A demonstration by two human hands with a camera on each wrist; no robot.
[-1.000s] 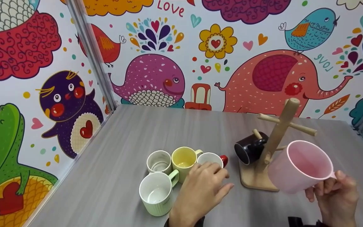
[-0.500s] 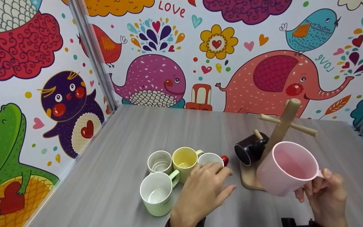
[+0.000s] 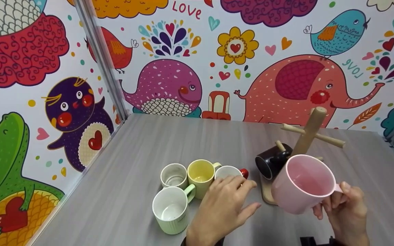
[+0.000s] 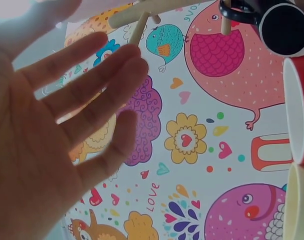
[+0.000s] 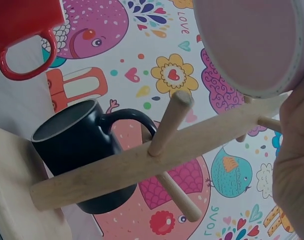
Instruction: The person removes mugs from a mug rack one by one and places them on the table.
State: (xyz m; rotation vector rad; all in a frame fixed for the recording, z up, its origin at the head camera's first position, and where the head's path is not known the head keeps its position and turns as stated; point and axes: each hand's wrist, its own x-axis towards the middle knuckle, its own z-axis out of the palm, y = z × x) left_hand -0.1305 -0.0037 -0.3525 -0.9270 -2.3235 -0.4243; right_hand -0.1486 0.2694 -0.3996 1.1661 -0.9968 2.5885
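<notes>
In the head view my right hand (image 3: 349, 210) pinches the handle of a pink mug (image 3: 287, 194), raised and tilted with its mouth up toward me. The mug overlaps the base of a wooden mug tree (image 3: 308, 135). By its handle a black mug (image 3: 268, 163) hangs on a low peg of that tree, on the left side. My left hand (image 3: 219, 206), fingers extended and holding nothing, hovers at the near side of a red mug (image 5: 29, 22) with a white inside. The right wrist view shows the pink mug's underside (image 5: 251, 40) close up.
Left of the red mug stands a yellow mug (image 3: 200, 179). A pale mug (image 3: 173, 175) and a light green mug (image 3: 169, 218) stand farther left, the green one nearest me. Upper pegs (image 3: 330, 140) stick out from the tree. A patterned wall (image 3: 265, 34) bounds the table behind.
My right hand has carried the pink mug leftward, from the tree's right side to the front of its base. My left hand has barely shifted, its thumb and fingers a bit more spread.
</notes>
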